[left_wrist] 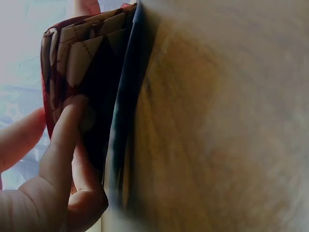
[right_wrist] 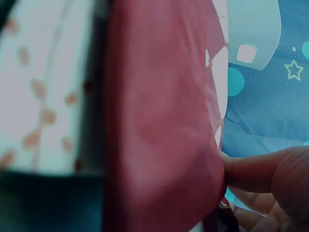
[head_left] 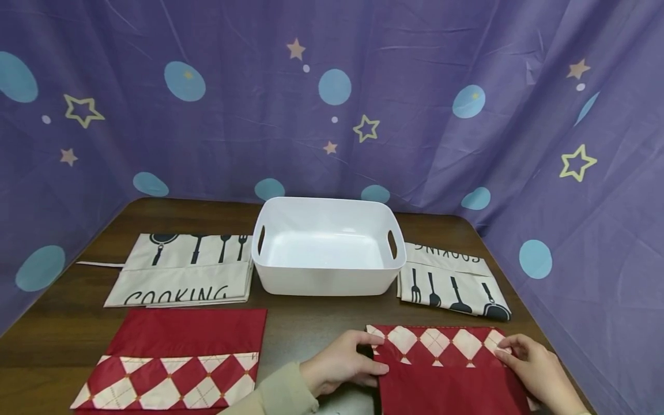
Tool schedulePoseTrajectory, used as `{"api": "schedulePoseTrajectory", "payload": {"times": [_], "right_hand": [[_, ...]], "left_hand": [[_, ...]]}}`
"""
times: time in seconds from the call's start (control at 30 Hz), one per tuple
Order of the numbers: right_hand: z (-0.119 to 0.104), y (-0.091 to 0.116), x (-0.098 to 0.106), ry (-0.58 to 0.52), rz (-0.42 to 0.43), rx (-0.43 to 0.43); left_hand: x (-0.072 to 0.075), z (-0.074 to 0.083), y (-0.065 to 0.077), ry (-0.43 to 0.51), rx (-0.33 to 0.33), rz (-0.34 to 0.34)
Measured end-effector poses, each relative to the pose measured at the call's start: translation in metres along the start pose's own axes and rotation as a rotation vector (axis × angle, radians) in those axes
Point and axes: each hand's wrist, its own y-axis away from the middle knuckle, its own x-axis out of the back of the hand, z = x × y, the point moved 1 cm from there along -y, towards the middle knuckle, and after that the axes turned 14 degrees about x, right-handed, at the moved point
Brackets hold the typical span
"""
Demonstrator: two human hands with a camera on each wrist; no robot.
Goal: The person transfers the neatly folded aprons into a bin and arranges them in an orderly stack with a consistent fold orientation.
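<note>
A folded red cloth point(head_left: 441, 386) with a cream argyle band along its far edge lies at the near right of the table. My left hand point(head_left: 344, 362) pinches its left edge, and in the left wrist view the fingers point(left_wrist: 65, 140) lie against its stacked layers. At the right edge, near the upper corner, my right hand point(head_left: 539, 369) pinches the same cloth. The right wrist view shows the thumb point(right_wrist: 256, 171) against the red fabric point(right_wrist: 164, 106), with other fingers partly hidden below. A second folded red argyle cloth point(head_left: 192, 332) lies at the near left, untouched.
A white plastic bin point(head_left: 327, 282) with side handle holes stands at the back middle. Left of it lies a folded white cloth point(head_left: 176, 279) printed with utensils and a trailing strap point(head_left: 101, 264). Another such cloth point(head_left: 451, 276) lies right of it. A purple curtain point(head_left: 332, 34) surrounds the table.
</note>
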Motion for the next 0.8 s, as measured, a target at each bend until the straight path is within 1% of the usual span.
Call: {"api": "schedulePoseTrajectory", "payload": {"times": [0.1, 0.23, 0.4, 0.57, 0.8], "right_hand": [[-0.003, 0.0, 0.001, 0.002, 0.009, -0.006], [-0.007, 0.001, 0.002, 0.002, 0.043, -0.007], [-0.011, 0.003, 0.004, 0.019, 0.095, 0.026], [-0.016, 0.005, 0.004, 0.022, 0.167, 0.058], [-0.019, 0.006, 0.004, 0.001, 0.247, 0.086]], "left_hand": [[0.001, 0.001, 0.001, -0.015, -0.013, 0.021], [0.002, 0.001, 0.001, -0.023, -0.027, 0.035], [0.003, 0.003, 0.003, -0.019, -0.045, 0.051], [0.005, 0.007, 0.006, -0.016, -0.066, 0.069], [0.009, 0.013, 0.009, -0.003, -0.097, 0.056]]}}
